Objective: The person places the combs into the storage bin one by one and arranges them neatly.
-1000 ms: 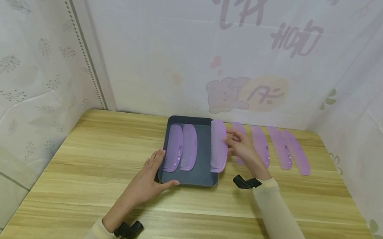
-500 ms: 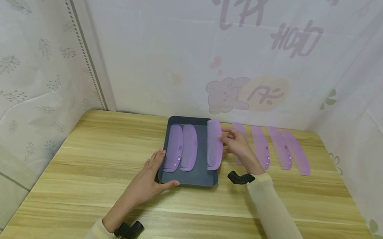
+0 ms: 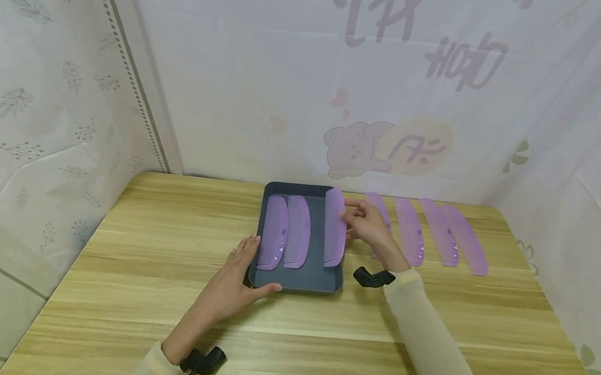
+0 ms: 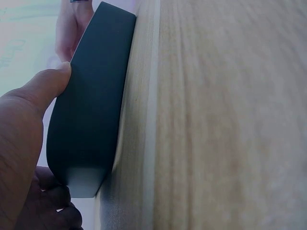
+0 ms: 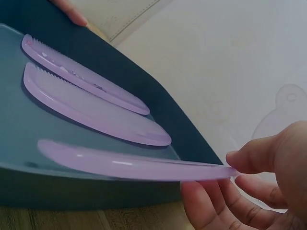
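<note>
My right hand (image 3: 366,224) pinches a purple comb (image 3: 335,232) by its curved right edge. This comb leans over the right side of a dark grey tray (image 3: 295,284), teeth facing left. In the right wrist view its tip, the held comb (image 5: 120,163), slopes down into the tray, thumb above and fingers below. Two more combs, a left comb (image 3: 273,234) with small printed marks and a plainer comb (image 3: 297,234), lie side by side inside. My left hand (image 3: 232,282) holds the tray's near left corner, thumb on the near rim, fingers along the left wall.
Right of the tray, several purple combs (image 3: 410,232) lie in a row on the wooden table (image 3: 281,348); one is partly behind my right hand. A printed curtain (image 3: 258,70) rises behind the table's far edge. Each wrist wears a black band device (image 3: 203,360).
My right hand has carried its comb leftward and slightly inward over the tray's right side, tilting it steeper. The left hand and the tray have kept their places.
</note>
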Demonstrator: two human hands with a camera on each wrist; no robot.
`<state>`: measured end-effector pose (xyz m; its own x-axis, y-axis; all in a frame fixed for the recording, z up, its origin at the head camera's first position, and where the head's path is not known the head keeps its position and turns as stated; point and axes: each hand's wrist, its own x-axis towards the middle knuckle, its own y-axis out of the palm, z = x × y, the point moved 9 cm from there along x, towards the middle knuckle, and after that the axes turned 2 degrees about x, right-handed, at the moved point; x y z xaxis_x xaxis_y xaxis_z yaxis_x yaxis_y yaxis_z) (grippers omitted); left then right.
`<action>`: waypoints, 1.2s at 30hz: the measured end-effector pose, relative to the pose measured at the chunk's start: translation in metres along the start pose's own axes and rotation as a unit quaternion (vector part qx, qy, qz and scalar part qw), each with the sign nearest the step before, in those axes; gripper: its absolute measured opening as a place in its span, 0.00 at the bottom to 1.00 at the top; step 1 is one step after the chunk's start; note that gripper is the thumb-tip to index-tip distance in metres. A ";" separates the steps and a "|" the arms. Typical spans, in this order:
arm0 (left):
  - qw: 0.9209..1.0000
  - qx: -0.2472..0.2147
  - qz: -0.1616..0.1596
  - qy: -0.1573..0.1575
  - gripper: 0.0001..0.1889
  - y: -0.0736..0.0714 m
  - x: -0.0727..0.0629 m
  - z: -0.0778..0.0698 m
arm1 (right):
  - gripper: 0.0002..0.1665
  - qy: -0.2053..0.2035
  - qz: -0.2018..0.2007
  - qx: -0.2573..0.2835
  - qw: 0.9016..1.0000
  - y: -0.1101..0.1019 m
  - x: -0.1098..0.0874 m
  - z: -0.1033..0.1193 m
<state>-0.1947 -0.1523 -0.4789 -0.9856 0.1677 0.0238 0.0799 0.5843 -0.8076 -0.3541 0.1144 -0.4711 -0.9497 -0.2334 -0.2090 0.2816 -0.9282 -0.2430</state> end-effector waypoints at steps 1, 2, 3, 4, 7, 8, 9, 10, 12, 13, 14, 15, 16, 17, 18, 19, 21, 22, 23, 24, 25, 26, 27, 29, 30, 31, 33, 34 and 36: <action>1.000 0.001 0.000 0.000 0.64 0.000 0.000 0.000 | 0.28 0.002 -0.001 0.006 1.000 0.000 0.000 -0.001; 1.000 0.001 0.000 0.000 0.64 0.000 0.000 0.000 | 0.28 0.003 0.000 0.013 1.000 0.000 0.000 -0.001; 1.000 0.001 0.000 0.001 0.64 0.000 0.000 0.000 | 0.28 0.004 0.000 0.020 1.000 0.000 0.000 -0.001; 1.000 0.002 -0.001 0.001 0.64 0.000 0.000 0.000 | 0.29 0.005 0.001 0.027 1.000 0.000 0.000 -0.002; 1.000 0.002 -0.001 0.003 0.64 0.001 0.000 0.001 | 0.29 0.004 0.001 0.037 0.999 -0.001 -0.002 -0.002; 1.000 0.002 -0.002 0.003 0.64 0.001 0.000 0.001 | 0.30 0.002 0.002 0.038 0.999 -0.001 -0.003 -0.001; 1.000 0.002 -0.002 0.004 0.64 0.001 0.000 0.001 | 0.30 -0.002 0.003 0.038 0.999 -0.001 -0.004 -0.001; 1.000 0.002 -0.002 0.004 0.64 0.001 0.000 0.001 | 0.30 -0.006 0.004 0.037 0.999 -0.001 -0.005 0.000; 1.000 0.002 -0.004 0.006 0.64 0.001 0.000 0.000 | 0.30 -0.017 0.003 0.032 0.999 -0.002 -0.007 0.002; 1.000 0.001 -0.004 0.006 0.64 0.001 0.000 0.000 | 0.30 -0.025 0.002 0.027 0.999 -0.003 -0.008 0.004; 1.000 0.001 -0.004 0.007 0.64 0.001 0.000 0.000 | 0.30 -0.035 0.002 0.022 0.999 -0.004 -0.010 0.005; 1.000 0.001 -0.004 0.007 0.64 0.001 0.000 0.000 | 0.31 -0.046 0.002 0.017 0.999 -0.005 -0.012 0.007; 1.000 0.001 -0.004 0.007 0.64 0.001 0.000 0.000 | 0.31 -0.056 0.000 0.009 0.998 -0.006 -0.013 0.009; 1.000 0.001 -0.005 0.008 0.64 0.000 0.000 0.000 | 0.31 -0.066 -0.002 0.000 0.998 -0.007 -0.015 0.011; 1.000 0.001 -0.005 0.008 0.64 0.000 0.000 0.000 | 0.32 -0.077 -0.003 -0.010 0.997 -0.009 -0.017 0.013; 1.000 0.002 -0.005 0.008 0.64 0.000 0.000 0.000 | 0.32 -0.087 -0.004 -0.018 0.996 -0.010 -0.019 0.014; 1.000 0.003 -0.005 0.008 0.64 0.000 0.000 0.000 | 0.33 -0.101 -0.006 -0.034 0.994 -0.013 -0.023 0.016; 1.000 0.003 -0.006 0.009 0.64 0.000 0.000 0.000 | 0.33 -0.105 -0.007 -0.043 0.993 -0.015 -0.024 0.017; 1.000 0.003 -0.006 0.009 0.64 0.000 0.000 0.000 | 0.34 -0.108 -0.007 -0.050 0.993 -0.016 -0.026 0.017; 1.000 0.002 -0.006 0.009 0.64 0.000 0.000 0.000 | 0.34 -0.110 -0.007 -0.059 0.992 -0.018 -0.027 0.017; 1.000 0.001 -0.006 0.009 0.64 0.000 0.000 0.000 | 0.35 -0.110 -0.009 -0.070 0.991 -0.020 -0.028 0.016; 1.000 0.000 -0.006 0.009 0.64 0.000 0.000 0.000 | 0.35 -0.109 -0.010 -0.081 0.991 -0.022 -0.030 0.016; 1.000 -0.001 -0.005 0.009 0.64 0.000 0.000 -0.001 | 0.36 -0.107 -0.013 -0.090 0.990 -0.025 -0.031 0.014; 1.000 -0.002 -0.004 0.009 0.65 0.000 0.000 -0.001 | 0.37 -0.106 -0.018 -0.108 0.988 -0.030 -0.033 0.013; 1.000 -0.003 -0.005 0.009 0.65 0.000 0.000 -0.001 | 0.38 -0.105 -0.021 -0.115 0.988 -0.033 -0.035 0.012; 1.000 -0.004 -0.005 0.009 0.65 0.000 0.000 -0.001 | 0.39 -0.106 -0.022 -0.119 0.987 -0.036 -0.036 0.012; 1.000 -0.005 -0.005 0.008 0.64 0.000 0.000 -0.001 | 0.40 -0.114 -0.024 -0.117 0.986 -0.041 -0.037 0.012; 1.000 -0.006 -0.005 0.008 0.64 0.000 0.000 -0.001 | 0.41 -0.119 -0.024 -0.117 0.986 -0.044 -0.038 0.013; 1.000 -0.007 -0.005 0.007 0.64 0.000 0.000 -0.001 | 0.42 -0.127 -0.027 -0.119 0.984 -0.049 -0.040 0.014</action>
<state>-0.1944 -0.1515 -0.4781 -0.9842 0.1726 0.0397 0.0723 0.5964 -0.7994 -0.3319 0.1657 -0.4376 -0.9593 -0.2784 0.0464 0.2251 -0.8539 -0.4693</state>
